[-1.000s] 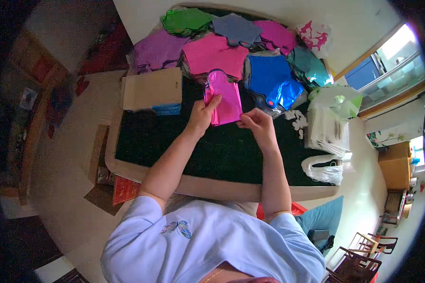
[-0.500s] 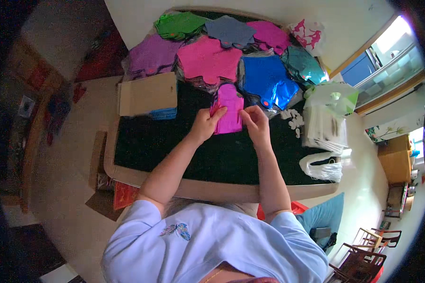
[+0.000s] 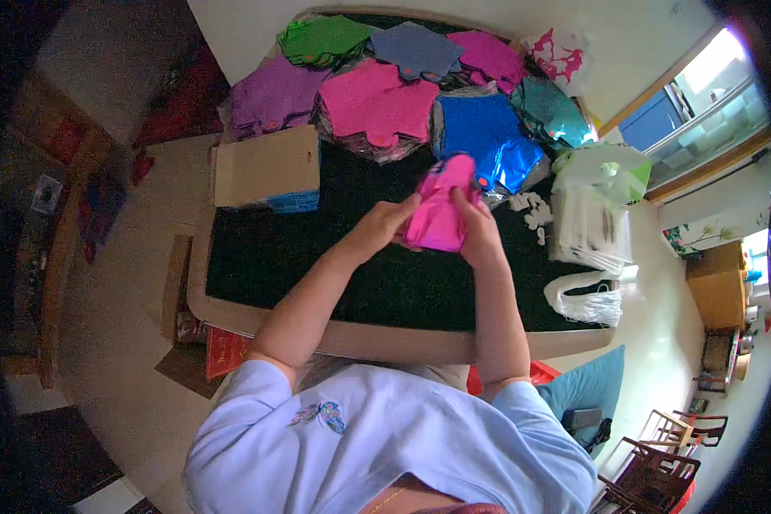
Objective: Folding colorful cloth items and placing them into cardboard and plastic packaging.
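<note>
A folded pink foil balloon (image 3: 439,212) is held upright over the dark table top, a little right of the middle. My left hand (image 3: 384,230) grips its left edge, thumb on the front face. On the opposite edge, my right hand (image 3: 480,230) is closed round it, with the thumb across the front. The fingers behind the foil are hidden. Just beyond lie a stack of flat pink star-shaped foil balloons (image 3: 377,103) and a blue stack (image 3: 484,133) with a shiny, crumpled corner.
Green (image 3: 324,41), grey-blue (image 3: 415,50), purple (image 3: 274,94) and teal (image 3: 550,113) stacks line the far side. A cardboard piece (image 3: 265,167) lies left. At right are small white pieces (image 3: 535,214), clear plastic bags (image 3: 584,227) and a white string bundle (image 3: 587,300).
The folded pink balloon has moved right and tilted, its top leaning right. My right hand has gone from pinching at its edge to gripping its side; my left hand moved right with it.
</note>
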The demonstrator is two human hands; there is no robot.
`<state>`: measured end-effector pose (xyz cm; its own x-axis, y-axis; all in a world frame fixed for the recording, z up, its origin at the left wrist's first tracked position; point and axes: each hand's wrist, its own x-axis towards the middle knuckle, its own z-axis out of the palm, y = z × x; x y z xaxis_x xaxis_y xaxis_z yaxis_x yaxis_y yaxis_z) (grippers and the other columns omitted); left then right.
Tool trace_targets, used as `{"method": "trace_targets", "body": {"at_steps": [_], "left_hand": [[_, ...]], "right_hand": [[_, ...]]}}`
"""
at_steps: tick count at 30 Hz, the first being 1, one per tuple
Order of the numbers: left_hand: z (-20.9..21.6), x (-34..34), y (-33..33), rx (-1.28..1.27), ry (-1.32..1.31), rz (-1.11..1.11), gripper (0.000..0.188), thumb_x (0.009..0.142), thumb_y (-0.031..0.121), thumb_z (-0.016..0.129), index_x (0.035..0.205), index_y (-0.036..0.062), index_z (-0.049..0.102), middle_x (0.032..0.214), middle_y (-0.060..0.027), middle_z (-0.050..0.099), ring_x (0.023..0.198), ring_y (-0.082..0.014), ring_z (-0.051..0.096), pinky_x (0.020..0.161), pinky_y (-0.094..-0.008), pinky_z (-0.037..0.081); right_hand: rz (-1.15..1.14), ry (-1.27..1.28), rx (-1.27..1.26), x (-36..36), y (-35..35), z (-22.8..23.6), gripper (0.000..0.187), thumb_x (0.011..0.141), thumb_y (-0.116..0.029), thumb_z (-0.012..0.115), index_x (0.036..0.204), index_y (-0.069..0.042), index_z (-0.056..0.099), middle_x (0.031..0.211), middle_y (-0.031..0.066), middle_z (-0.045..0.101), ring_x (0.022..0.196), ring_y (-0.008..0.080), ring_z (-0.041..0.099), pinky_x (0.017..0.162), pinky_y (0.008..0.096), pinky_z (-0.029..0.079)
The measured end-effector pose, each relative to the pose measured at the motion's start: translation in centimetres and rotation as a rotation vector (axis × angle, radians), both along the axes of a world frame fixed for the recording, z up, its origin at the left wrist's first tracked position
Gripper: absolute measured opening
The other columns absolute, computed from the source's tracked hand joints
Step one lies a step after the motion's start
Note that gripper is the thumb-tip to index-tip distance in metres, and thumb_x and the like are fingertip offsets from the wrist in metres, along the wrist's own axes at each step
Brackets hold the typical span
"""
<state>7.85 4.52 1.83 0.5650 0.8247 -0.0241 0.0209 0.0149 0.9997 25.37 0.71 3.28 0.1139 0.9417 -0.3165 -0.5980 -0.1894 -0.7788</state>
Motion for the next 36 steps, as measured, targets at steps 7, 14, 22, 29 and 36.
{"method": "trace_targets", "body": {"at_steps": [7,14,22,29,36], "left_hand": [[0.2,-0.5,-0.1,-0.326,-0.041,-0.347,0.039,0.091,0.032,0.045,0.103,-0.0022,0.06,0.092,-0.0153,0.065,0.082,-0.0273,0.065,0.072,-0.0351,0.053],[0.3,-0.9,0.1,-0.44,-0.164,-0.354,0.027,0.091,0.021,0.048,0.102,-0.001,0.06,0.094,-0.0141,0.065,0.081,-0.0233,0.065,0.068,-0.0319,0.054],[-0.4,0.5,-0.3,-0.415,-0.08,-0.345,0.03,0.092,0.02,0.046,0.109,-0.0021,0.055,0.103,-0.0157,0.062,0.09,-0.0254,0.063,0.074,-0.0353,0.052],[0.8,-1.1,0.2,-0.443,-0.139,-0.438,0.033,0.091,0.022,0.048,0.116,0.0004,0.053,0.107,-0.0128,0.061,0.097,-0.0228,0.06,0.082,-0.0339,0.049],[0.5,0.5,-0.3,-0.005,0.157,0.085,0.031,0.089,0.028,0.054,0.102,0.0003,0.061,0.085,-0.0012,0.063,0.074,-0.0069,0.054,0.068,-0.0255,0.044]], "right_hand": [[-0.01,-0.008,0.078,1.3,0.0,-0.5,0.024,0.087,-0.019,0.058,0.105,-0.004,0.055,0.095,0.0055,0.062,0.083,0.0168,0.062,0.072,0.0307,0.05],[-0.022,-0.015,0.082,1.0,-0.3,0.0,0.022,0.087,-0.018,0.057,0.104,-0.005,0.056,0.095,0.0041,0.062,0.082,0.0159,0.061,0.072,0.03,0.049],[-0.026,-0.024,0.122,1.7,0.3,-1.2,0.025,0.087,-0.017,0.057,0.107,-0.004,0.055,0.098,0.0052,0.061,0.089,0.0167,0.06,0.078,0.0311,0.048],[-0.057,0.048,0.135,1.4,0.0,-0.1,0.024,0.087,-0.017,0.057,0.107,-0.003,0.055,0.099,0.0062,0.061,0.088,0.0176,0.061,0.078,0.0318,0.049],[0.193,-0.216,0.046,-1.6,-0.1,-2.2,0.021,0.088,-0.02,0.055,0.101,-0.003,0.06,0.093,0.0023,0.062,0.084,0.0118,0.058,0.072,0.0253,0.046]]}}
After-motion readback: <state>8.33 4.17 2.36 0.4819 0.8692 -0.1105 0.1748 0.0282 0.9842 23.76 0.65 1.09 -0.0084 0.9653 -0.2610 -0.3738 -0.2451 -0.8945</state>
